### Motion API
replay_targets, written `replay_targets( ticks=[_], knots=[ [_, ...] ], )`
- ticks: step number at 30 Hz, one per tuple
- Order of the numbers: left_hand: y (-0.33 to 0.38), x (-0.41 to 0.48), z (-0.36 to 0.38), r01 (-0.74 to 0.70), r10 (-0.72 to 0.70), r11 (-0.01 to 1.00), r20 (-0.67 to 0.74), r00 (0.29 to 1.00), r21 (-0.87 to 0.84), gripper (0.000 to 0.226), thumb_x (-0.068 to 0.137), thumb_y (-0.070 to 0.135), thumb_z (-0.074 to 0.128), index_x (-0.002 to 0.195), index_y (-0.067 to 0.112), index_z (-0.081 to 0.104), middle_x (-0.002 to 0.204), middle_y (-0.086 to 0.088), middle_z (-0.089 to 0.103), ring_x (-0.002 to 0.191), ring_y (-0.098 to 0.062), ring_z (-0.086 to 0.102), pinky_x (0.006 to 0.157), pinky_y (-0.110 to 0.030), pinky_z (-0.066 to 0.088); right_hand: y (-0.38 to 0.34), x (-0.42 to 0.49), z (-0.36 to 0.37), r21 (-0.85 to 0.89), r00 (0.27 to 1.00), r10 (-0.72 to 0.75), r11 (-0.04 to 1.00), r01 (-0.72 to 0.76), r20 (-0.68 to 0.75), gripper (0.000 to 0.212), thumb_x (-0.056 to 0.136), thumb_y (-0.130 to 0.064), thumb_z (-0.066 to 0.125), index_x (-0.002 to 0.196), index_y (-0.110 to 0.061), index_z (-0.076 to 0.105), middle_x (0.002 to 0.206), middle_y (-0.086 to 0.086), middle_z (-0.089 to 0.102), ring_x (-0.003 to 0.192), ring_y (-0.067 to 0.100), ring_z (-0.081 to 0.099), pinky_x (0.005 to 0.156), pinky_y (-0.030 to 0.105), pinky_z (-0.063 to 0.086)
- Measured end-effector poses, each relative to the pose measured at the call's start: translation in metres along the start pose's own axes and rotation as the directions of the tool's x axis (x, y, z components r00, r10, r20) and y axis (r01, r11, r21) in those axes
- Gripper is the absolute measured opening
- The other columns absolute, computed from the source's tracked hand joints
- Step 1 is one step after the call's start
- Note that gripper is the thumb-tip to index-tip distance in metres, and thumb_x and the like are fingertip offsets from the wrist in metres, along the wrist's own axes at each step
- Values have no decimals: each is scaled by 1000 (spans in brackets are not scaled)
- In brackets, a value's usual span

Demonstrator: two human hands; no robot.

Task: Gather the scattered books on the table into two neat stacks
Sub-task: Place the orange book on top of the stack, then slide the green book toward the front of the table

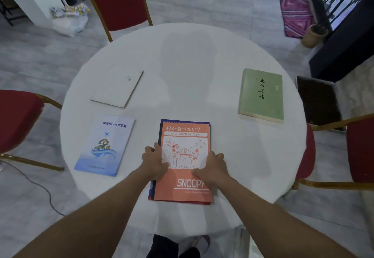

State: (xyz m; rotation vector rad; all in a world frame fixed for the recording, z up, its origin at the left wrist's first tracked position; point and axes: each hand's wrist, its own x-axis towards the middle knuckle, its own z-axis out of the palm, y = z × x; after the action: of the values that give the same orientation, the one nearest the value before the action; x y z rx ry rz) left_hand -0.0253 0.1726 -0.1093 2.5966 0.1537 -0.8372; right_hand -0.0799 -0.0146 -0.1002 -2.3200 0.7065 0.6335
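Observation:
An orange Snoopy book (183,185) tops a small stack at the near middle of the round white table (182,55); dark blue and red edges of books beneath it show. My left hand (154,159) presses on the stack's left side and my right hand (214,165) on its right side, fingers over the cover. A light blue book (105,145) lies alone to the left. A white book (117,85) lies at the far left. A green book (261,94) rests at the right.
Red chairs with gold frames stand around the table: one at the back (116,0), one at the left (18,120), one at the right (360,150). A potted plant (315,33) and a patterned rug (295,15) are on the floor at the far right. A cable (40,187) runs across the floor at the left.

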Motion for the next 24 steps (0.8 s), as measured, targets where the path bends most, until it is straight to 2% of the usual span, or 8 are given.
replay_targets(
  ticks=[3, 6, 13, 15, 17, 20, 22, 24],
  knots=[
    [-5, 1, -6, -1, 1, 1000, -14, 1000, 2, 76, 93, 26, 62, 152, 13, 15, 146, -15, 29, 136, -32, 36, 104, -43, 46, -8, 1, 5, -5, 1000, -14, 1000, 14, 2, 68, 78, -41, 82, 127, -19, 39, 123, 6, 40, 115, 21, 53, 78, 27, 47],
    [-13, 3, -13, 4, -4, 1000, -16, 1000, 12, 74, 93, 25, 61, 151, 12, 16, 146, -16, 28, 136, -33, 35, 106, -43, 44, -17, 1, 11, 1, 1000, -23, 1000, 23, 17, 68, 77, -41, 82, 126, -19, 39, 125, 6, 41, 116, 21, 53, 81, 28, 49],
    [-22, 6, -25, 9, -9, 1000, -5, 1000, 11, 74, 91, 22, 61, 149, 9, 17, 144, -18, 29, 135, -36, 35, 107, -42, 43, -29, 5, 18, 9, 999, -38, 999, 38, 33, 67, 74, -43, 83, 120, -22, 39, 118, 3, 40, 101, 13, 47, 72, 24, 43],
    [-20, 7, -27, 5, -5, 1000, -4, 1000, 14, 74, 91, 21, 61, 149, 8, 18, 145, -17, 27, 136, -33, 33, 107, -41, 43, -29, 6, 14, 41, 999, -27, 999, 25, 41, 65, 74, -45, 83, 118, -23, 40, 113, 0, 38, 94, 11, 46, 64, 20, 41],
    [-13, 8, -31, -25, 25, 999, -34, 999, 22, 79, 90, 20, 63, 151, 8, 15, 149, -15, 24, 138, -32, 31, 108, -40, 43, -26, 11, 8, 88, 999, -22, 996, 19, 38, 62, 75, -46, 82, 117, -22, 44, 112, -1, 43, 92, 12, 52, 57, 19, 42],
    [5, 13, -40, -121, 125, 992, -118, 985, 40, 81, 88, 26, 67, 150, 10, 18, 148, -13, 26, 136, -29, 32, 105, -38, 44, -20, 18, -7, 134, 999, -41, 990, 42, -7, 63, 79, -50, 76, 127, -17, 49, 127, 5, 51, 105, 19, 59, 71, 24, 50],
    [25, 21, -46, -192, 199, 980, -152, 968, 59, 69, 88, 27, 66, 144, 12, 29, 145, -11, 34, 134, -28, 36, 104, -37, 43, -17, 25, -22, 166, 998, -19, 986, 29, -62, 79, 82, -54, 72, 143, -15, 42, 140, 7, 46, 124, 24, 54, 89, 31, 49],
    [51, 30, -49, -253, 260, 965, -138, 956, 64, 63, 90, 27, 64, 142, 10, 33, 147, -13, 35, 137, -30, 35, 107, -39, 41, -13, 33, -39, 199, 993, -1, 980, 25, -122, 83, 83, -55, 70, 148, -15, 39, 146, 9, 44, 131, 27, 50, 102, 37, 45]
  ],
)
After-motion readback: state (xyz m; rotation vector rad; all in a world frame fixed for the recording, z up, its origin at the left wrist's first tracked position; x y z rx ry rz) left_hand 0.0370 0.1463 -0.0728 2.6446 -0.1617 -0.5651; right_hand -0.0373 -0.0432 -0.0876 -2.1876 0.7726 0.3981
